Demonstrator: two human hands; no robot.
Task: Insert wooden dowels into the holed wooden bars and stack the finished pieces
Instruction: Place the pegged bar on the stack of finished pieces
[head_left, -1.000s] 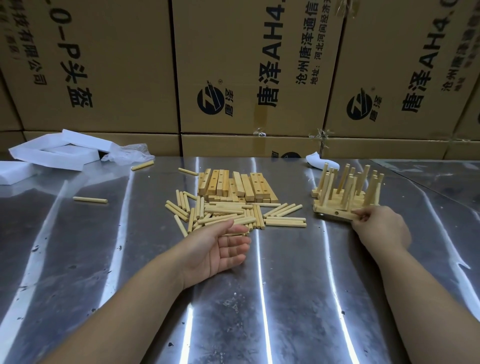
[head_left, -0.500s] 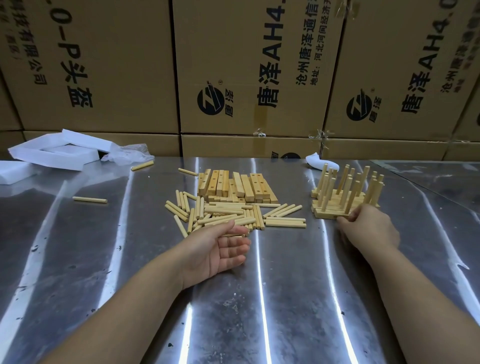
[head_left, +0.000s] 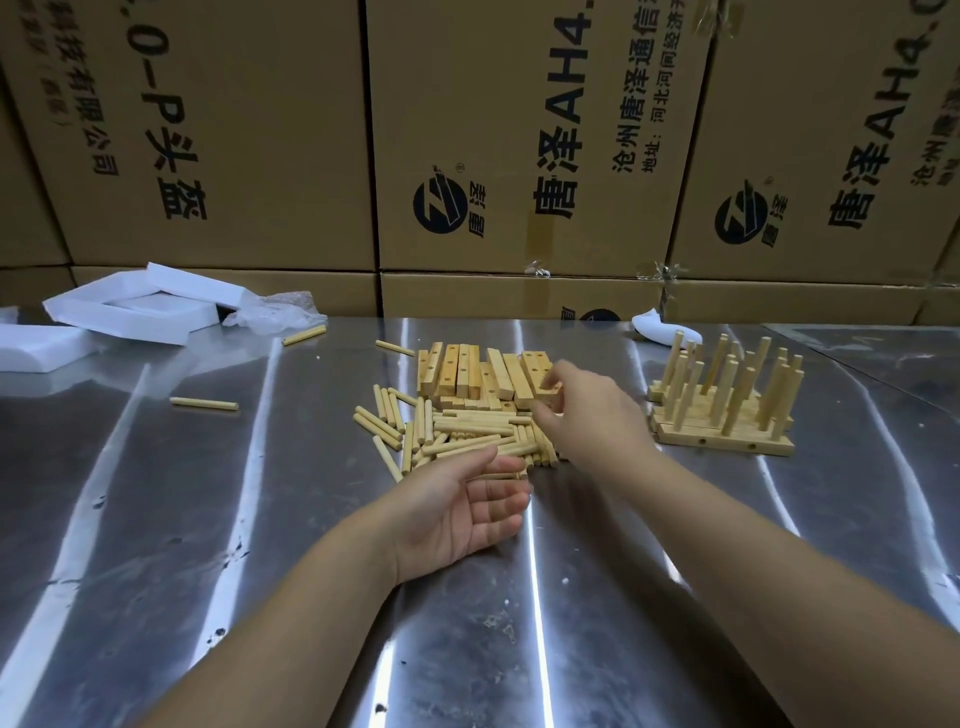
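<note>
Holed bars (head_left: 483, 371) beneath palm-down right hand (head_left: 587, 410).

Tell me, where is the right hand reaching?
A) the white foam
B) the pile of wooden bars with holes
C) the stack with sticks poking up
B: the right hand is over the holed bars in the middle, apart from the finished stack.
</note>
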